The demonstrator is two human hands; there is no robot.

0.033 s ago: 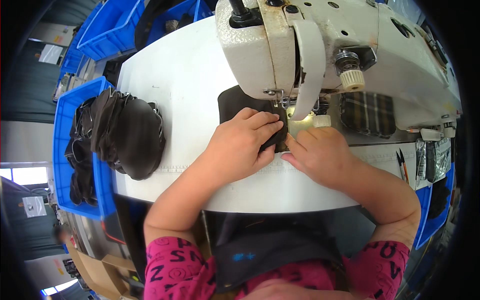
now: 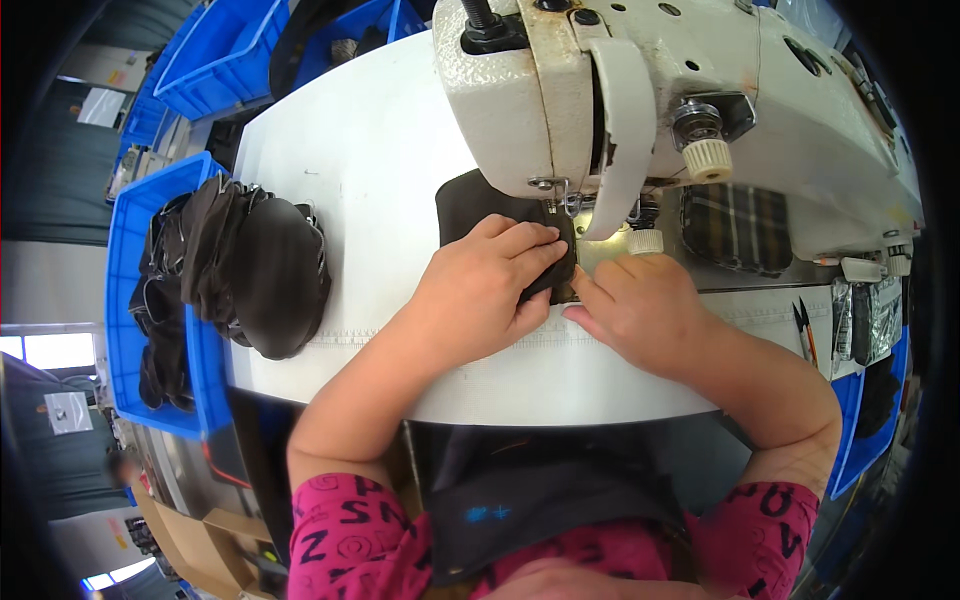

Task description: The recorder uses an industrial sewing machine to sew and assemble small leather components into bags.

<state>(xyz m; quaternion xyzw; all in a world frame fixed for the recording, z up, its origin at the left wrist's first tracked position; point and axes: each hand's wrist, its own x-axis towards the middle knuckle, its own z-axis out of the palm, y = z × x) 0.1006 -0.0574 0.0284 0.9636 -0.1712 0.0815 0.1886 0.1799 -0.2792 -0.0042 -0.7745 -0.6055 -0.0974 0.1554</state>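
A dark brown fabric piece point(image 2: 468, 205) lies on the white table under the sewing machine's point(image 2: 590, 120) needle area. My left hand point(image 2: 490, 285) presses on its near part, fingers together and bent over the cloth, thumb at the near edge. My right hand point(image 2: 645, 305) is closed, with index finger and thumb at the fabric's right near corner, beside the bright metal plate. What lies between those right fingertips is mostly hidden. The presser foot and needle are partly covered by the machine's white guard point(image 2: 622, 140).
At the left, a stack of dark fabric pieces point(image 2: 275, 275) overhangs a blue bin point(image 2: 210, 370). A plaid cloth piece point(image 2: 735, 230) lies under the machine arm. Pens point(image 2: 808, 330) and a clear plastic packet point(image 2: 877, 320) lie at the right. A ruler strip point(image 2: 350, 337) runs along the table's near side.
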